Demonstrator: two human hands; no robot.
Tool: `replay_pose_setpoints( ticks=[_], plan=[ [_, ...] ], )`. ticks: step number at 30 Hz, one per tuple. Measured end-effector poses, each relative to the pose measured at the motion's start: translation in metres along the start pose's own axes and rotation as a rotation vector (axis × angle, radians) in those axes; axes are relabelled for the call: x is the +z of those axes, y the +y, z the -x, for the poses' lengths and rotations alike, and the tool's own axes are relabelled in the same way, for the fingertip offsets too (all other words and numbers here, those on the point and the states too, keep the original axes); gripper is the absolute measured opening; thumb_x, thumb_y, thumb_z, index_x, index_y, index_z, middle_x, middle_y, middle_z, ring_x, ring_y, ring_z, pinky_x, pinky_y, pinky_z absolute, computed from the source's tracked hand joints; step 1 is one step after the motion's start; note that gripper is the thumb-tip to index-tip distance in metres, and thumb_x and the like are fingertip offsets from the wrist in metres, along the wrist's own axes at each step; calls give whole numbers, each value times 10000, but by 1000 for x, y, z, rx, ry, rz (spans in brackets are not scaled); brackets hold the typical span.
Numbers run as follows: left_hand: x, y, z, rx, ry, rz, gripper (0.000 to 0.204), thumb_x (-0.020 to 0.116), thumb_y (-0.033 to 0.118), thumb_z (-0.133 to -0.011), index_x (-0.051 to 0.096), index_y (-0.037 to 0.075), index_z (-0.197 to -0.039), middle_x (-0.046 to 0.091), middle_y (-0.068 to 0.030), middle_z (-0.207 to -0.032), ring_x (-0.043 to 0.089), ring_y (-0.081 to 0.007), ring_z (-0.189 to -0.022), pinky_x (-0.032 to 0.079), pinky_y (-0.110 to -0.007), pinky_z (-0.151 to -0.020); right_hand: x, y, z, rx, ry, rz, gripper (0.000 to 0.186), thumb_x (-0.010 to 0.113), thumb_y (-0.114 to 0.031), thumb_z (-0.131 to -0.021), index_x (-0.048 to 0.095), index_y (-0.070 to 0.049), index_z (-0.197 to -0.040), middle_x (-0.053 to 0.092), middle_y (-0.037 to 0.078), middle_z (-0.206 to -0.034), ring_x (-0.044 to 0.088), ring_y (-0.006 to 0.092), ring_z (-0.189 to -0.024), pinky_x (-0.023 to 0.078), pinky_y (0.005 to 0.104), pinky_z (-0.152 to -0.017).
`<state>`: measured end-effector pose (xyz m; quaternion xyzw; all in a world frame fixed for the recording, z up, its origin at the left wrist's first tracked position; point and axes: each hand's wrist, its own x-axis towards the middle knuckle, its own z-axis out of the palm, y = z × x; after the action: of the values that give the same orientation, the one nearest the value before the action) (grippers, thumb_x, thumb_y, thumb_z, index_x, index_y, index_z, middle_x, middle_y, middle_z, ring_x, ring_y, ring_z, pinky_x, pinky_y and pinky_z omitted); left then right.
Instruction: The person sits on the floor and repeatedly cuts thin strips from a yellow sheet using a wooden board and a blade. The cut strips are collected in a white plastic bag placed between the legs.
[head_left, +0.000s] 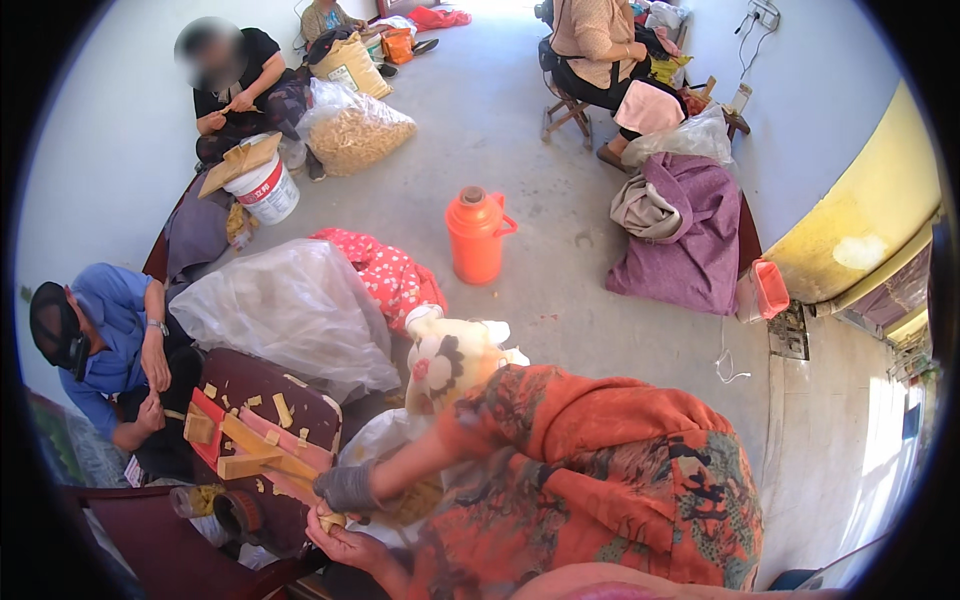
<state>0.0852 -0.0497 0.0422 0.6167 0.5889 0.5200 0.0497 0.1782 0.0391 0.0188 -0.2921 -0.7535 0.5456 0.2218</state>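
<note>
At the maroon table's (240, 372) edge: left hand (350, 547) pinches a yellowish piece (333, 521); right hand (324, 506), grip cannot be told.
Clear bag (355, 138): holds many tan pieces.
White bucket (270, 203): board (240, 163) on top, contents hidden.

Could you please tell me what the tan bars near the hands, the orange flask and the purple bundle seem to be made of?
Bars: likely wood, apparently unpainted, given their tan colour and squared edges.
Flask: probably hard plastic, though painted metal is possible; its shell looks smooth and evenly orange.
Bundle: seemingly cloth, dull, judging by its soft folds.
</note>
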Motion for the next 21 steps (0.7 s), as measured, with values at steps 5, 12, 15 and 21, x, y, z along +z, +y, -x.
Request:
replay_pose_setpoints(
  ticks=[5,12,15,21],
  plan=[
    [-14,-9,6,-7,-93,36,249,378,154,-917,505,-32,-1024,520,-139,-935,511,-251,-865,409,-328,-781,3,-2,16,27,-2,-18,267,558,-267,-820,574,-41,-962,609,144,-706,596,221,-593,448,350,-502],
    [-11,4,1,-561,-178,973,206,466,107,-882,486,4,-1059,529,-40,-964,516,-118,-855,420,-242,-750,-9,-8,27,60,27,-41,270,561,-270,-819,574,-40,-959,606,138,-704,591,212,-584,445,342,-498],
    [-15,22,-3,-570,-190,953,206,494,102,-881,480,9,-1064,529,-31,-976,507,-90,-866,423,-232,-750,-13,-14,26,59,37,-55,271,562,-272,-819,573,-39,-958,605,135,-703,588,208,-580,444,338,-496],
    [-30,-35,-2,-178,-213,482,200,485,148,-925,500,-8,-1050,543,-30,-934,495,-88,-822,426,-238,-744,-12,-23,23,59,61,-95,274,565,-275,-818,573,-38,-955,602,130,-700,583,200,-572,442,331,-492]
  ],
)
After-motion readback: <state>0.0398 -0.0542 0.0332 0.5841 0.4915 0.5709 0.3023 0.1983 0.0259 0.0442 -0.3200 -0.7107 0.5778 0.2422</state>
